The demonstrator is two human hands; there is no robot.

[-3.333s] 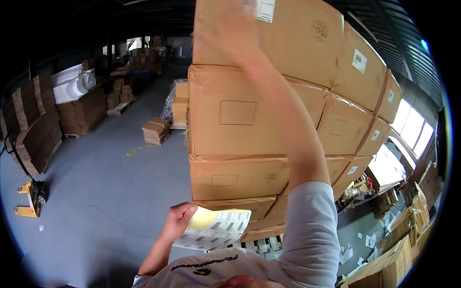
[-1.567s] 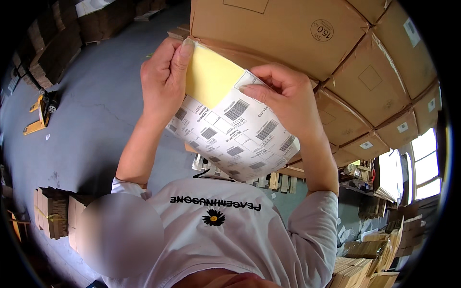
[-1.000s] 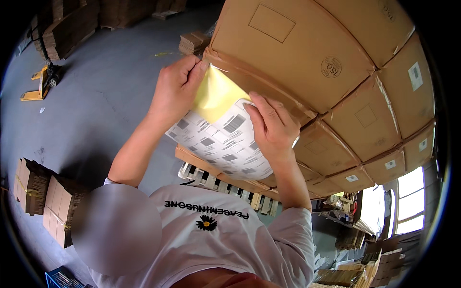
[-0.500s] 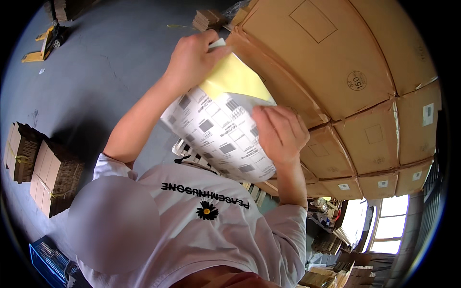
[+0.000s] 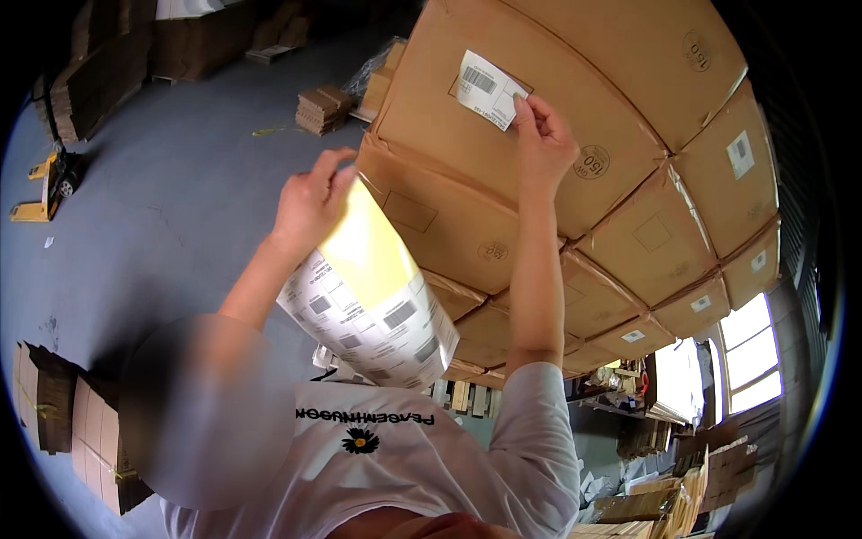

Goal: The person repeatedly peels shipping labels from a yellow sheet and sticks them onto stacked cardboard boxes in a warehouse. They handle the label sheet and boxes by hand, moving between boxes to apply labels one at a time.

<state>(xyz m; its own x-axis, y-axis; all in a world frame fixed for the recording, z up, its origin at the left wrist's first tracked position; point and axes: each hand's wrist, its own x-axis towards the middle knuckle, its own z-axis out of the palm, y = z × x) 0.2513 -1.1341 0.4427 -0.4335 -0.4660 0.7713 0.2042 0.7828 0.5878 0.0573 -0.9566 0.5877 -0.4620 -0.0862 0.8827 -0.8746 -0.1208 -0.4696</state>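
Observation:
My left hand point(image 5: 314, 199) is closed on the upper edge of a curved sheet of labels point(image 5: 386, 328). White labels with black print cover its lower part, and above them is bare yellow backing. Up and to the right, my right hand point(image 5: 545, 144) pinches the lower right corner of a single white label point(image 5: 485, 88) between thumb and fingers. That label lies over a printed rectangle on a large brown carton point(image 5: 440, 148). I cannot tell how much of it is stuck down.
Stacked cartons point(image 5: 642, 234) fill the right side, several with white labels. Flat cardboard bundles point(image 5: 99, 440) stand at the lower left, and a smaller bundle point(image 5: 323, 110) lies beyond my left hand. A yellow pallet truck point(image 5: 40, 189) is at the far left on the grey floor.
My right hand has left the sheet and moved up to the carton with one label. My left hand has shifted left and down with the sheet, showing more yellow backing.

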